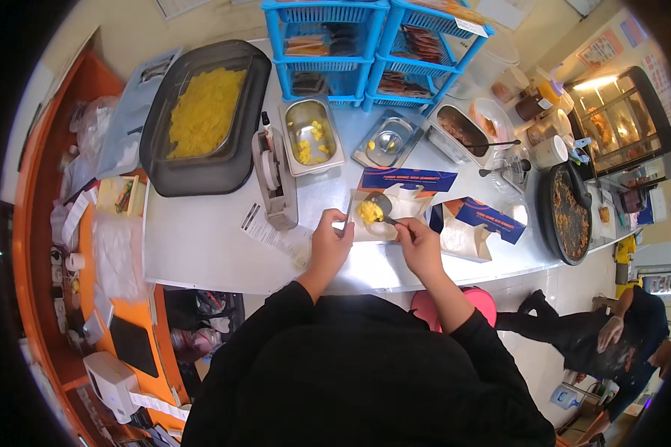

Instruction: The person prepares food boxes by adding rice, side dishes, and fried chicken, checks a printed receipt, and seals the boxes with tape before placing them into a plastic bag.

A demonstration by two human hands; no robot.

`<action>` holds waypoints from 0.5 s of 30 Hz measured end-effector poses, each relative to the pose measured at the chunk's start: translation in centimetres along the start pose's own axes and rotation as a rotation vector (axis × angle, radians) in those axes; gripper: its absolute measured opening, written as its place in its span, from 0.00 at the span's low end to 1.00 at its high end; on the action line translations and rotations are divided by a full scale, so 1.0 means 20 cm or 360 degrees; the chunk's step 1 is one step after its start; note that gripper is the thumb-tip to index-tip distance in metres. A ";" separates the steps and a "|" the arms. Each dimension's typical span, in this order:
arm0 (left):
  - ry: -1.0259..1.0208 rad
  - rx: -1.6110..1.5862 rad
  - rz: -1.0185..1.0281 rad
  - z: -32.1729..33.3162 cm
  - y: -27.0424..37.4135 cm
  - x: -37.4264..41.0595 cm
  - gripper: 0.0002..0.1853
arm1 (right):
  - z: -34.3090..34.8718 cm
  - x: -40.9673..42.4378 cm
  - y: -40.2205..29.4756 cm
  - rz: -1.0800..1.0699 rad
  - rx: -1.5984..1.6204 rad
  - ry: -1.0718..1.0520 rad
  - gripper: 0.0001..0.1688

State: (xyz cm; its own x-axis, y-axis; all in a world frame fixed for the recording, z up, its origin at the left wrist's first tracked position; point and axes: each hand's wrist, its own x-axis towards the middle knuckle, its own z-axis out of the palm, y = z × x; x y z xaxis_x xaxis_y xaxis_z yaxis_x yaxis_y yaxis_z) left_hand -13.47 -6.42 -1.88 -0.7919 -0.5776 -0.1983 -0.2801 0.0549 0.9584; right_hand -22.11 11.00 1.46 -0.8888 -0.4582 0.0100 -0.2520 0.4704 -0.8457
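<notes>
My right hand (420, 246) grips the handle of a dark spoon (390, 220). A heap of yellow food, like scrambled egg (370, 212), is at the spoon's head, over an open paperboard food box (363, 232) with a blue printed flap. At the box's left side, my left hand (331, 241) pinches a thin upright edge, which looks like the box wall. A second open box (467, 237), lined with pale paper, stands to the right. Beyond them is a steel pan (335, 158) with some yellow pieces, beside a steel lid (390, 141).
A tape dispenser (282, 207) and a printed slip (274, 236) lie left. Behind are a large tray of yellow food (207, 112) and blue plastic racks (369, 61). A black pan (565, 218) sits right, near a lit display cabinet (620, 120). A person (609, 335) is beyond.
</notes>
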 end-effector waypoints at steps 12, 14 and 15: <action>0.0042 0.0000 0.0211 0.01 -0.06 -0.03 0.20 | 0.09 -0.04 -0.09 -0.0469 -0.0830 0.0047 0.08; 0.0017 0.0031 0.0156 0.01 -0.05 -0.03 0.21 | 0.10 -0.03 -0.09 -0.0473 -0.0835 0.0046 0.07; 0.0014 0.0049 0.0130 0.00 -0.04 -0.02 0.21 | 0.10 -0.03 -0.09 -0.0529 -0.0763 0.0141 0.06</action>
State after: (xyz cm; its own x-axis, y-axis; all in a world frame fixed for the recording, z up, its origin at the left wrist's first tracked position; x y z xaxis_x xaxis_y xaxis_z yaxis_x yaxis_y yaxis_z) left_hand -12.95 -6.14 -2.56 -0.8081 -0.5771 -0.1175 -0.2312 0.1273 0.9646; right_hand -20.40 8.83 1.87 -0.7559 -0.5845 0.2949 -0.6491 0.6104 -0.4541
